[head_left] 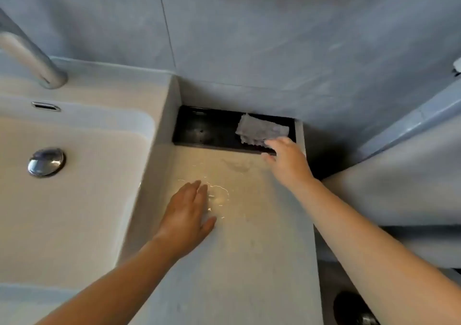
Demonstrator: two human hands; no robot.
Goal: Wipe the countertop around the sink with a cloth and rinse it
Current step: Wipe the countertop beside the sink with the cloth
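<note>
Your left hand [187, 215] lies flat on the countertop [249, 262]; your right hand [287, 161], fingers straight, touches the cloth [259, 128] just ahead.

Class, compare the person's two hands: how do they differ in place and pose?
The left hand is spread flat over the wet countertop; the right hand reaches farther back, to the black tray. The left hand touches no cloth; the right hand's fingertips meet the grey cloth. Both have fingers extended.
</note>
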